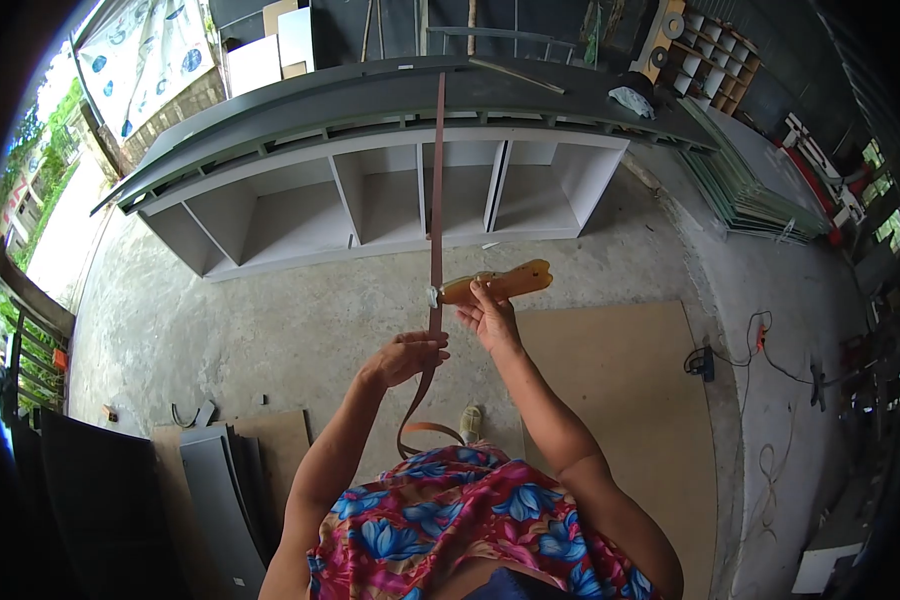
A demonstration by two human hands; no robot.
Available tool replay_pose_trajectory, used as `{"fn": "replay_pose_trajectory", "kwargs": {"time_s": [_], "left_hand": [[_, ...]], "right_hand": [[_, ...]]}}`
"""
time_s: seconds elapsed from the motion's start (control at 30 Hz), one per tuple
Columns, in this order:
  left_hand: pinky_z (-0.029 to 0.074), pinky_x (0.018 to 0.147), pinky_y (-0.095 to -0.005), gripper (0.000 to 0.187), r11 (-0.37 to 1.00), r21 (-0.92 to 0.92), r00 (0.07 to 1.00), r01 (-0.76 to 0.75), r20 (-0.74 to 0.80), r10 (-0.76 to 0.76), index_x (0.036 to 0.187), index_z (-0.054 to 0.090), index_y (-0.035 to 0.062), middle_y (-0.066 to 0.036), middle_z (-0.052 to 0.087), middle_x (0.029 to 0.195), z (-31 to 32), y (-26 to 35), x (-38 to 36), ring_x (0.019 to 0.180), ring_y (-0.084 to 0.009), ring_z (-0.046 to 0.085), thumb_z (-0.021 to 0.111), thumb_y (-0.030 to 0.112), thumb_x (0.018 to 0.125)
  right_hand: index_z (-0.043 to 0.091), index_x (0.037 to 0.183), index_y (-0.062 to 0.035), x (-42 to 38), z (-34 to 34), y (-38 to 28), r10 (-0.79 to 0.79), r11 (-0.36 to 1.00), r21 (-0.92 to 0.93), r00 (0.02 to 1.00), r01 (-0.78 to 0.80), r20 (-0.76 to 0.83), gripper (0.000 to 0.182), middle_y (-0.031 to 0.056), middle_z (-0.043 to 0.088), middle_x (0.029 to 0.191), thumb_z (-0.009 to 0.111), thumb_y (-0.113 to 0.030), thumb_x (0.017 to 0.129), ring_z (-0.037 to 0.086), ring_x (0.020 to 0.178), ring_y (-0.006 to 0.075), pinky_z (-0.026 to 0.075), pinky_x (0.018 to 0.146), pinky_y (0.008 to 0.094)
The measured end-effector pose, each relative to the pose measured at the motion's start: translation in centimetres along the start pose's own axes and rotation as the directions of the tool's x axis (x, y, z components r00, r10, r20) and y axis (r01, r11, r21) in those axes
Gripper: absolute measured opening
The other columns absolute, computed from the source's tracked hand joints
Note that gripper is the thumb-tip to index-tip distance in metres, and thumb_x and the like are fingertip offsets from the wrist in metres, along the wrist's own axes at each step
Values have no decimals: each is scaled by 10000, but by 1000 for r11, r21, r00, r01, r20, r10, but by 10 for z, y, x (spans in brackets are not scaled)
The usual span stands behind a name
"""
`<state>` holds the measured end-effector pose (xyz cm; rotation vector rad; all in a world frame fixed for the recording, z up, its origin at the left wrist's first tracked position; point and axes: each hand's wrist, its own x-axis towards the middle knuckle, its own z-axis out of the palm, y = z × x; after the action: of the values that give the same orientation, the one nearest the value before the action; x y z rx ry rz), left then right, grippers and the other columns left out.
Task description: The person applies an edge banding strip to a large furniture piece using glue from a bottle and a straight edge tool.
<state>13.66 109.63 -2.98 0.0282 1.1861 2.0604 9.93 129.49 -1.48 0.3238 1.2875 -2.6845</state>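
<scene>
Shirt: 1 flowered shirt (pixel 440 530) is filling the near edge.
Shoe: 1 shoe (pixel 472 422) is showing just past the hem, beside the looping tail of the strip.
Dark panels: several (pixel 215 480) are lying at lower left.
Left hand: this hand (pixel 410 355) is gripping the strip, its fingers curling closed with little gap.
Right hand: this hand (pixel 490 315) is pinching the amber piece, thumb on top, fingers closing beneath.
Amber piece: it (pixel 515 282) is pointing its inner end at the strip, its notched end facing right; a small whitish bit (pixel 433 296) is showing where they are meeting, too small to identify.
Strip: this brown length (pixel 437 200) is running straight from the left hand, across the cabinet front and onto the dark top.
Brown board: it (pixel 620 400) is lying on the floor at right.
Cabinet: this white, open unit (pixel 370 252) is standing ahead, its bays facing the person.
Dark top: it (pixel 370 95) is lying over the cabinet, and 1 stick (pixel 515 75) is resting there.
Rack: 1 compartmented rack (pixel 715 60) is standing at far right.
</scene>
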Motion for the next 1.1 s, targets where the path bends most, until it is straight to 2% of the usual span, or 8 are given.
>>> {"fn": "replay_pose_trajectory", "kwargs": {"time_s": [0.17,0.27,0.37,0.47,0.57,0.77,1.03,1.1], "left_hand": [[459,891,-345,355,999,-6,996,31,-83,-32,1240,452,-5,-124,559,1139,18,5,-27,1012,-242,571,502,90,901],[459,882,-342,349,992,-122,1000,12,17,-10,1248,465,36,-120,565,1137,5,-7,-33,1000,-233,576,494,91,905],[447,895,-341,370,1000,-18,1000,-22,-3,22,1278,440,74,-137,576,1126,-1,-19,-36,1006,-239,577,485,109,912],[449,898,-343,389,997,-58,995,-42,86,47,1286,430,73,-128,572,1123,0,-18,-45,1007,-245,582,500,102,904],[453,905,-344,379,1000,-16,998,4,-63,-5,1262,443,29,-111,580,1091,19,-11,-66,1007,-249,586,514,94,896],[440,908,-360,351,996,-56,997,-74,22,75,1242,479,64,-96,581,1140,-3,-42,-72,1038,-233,574,511,102,895],[451,885,-329,393,1000,-22,999,-9,-31,8,1271,435,27,-109,585,1128,14,-39,-98,1014,-222,580,512,87,891],[443,898,-344,409,999,-24,997,-46,-62,45,1275,430,17,-126,579,1131,12,-44,-104,1023,-230,574,524,91,883]], "right_hand": [[496,1085,-134,-37,-6,19,100,995,-31,993,-98,63,415,46,602,956,708,-316,778,620,807,165,519,697,305],[501,1082,-120,-52,-1,23,110,993,-44,992,-107,67,425,46,603,956,713,-320,773,618,840,163,519,712,313],[501,1088,-115,-44,-2,26,89,996,13,995,-90,48,421,46,605,956,707,-315,780,615,870,167,517,724,318],[513,1075,-112,-38,0,30,74,994,75,997,-76,26,394,42,607,945,698,-311,790,612,874,166,515,733,321],[537,1053,-100,-53,-1,41,116,991,59,988,-122,98,367,47,621,956,692,-311,795,619,883,171,520,737,318],[545,1067,-97,-88,3,59,220,971,82,974,-224,62,377,51,630,941,698,-303,791,631,853,173,537,700,309],[570,1002,-104,-67,3,49,17,999,44,1000,-17,8,308,35,637,874,689,-306,802,640,823,169,549,685,322],[568,994,-114,-76,-2,64,86,995,34,993,-89,75,300,30,636,877,692,-305,799,639,823,169,549,685,320]]}}
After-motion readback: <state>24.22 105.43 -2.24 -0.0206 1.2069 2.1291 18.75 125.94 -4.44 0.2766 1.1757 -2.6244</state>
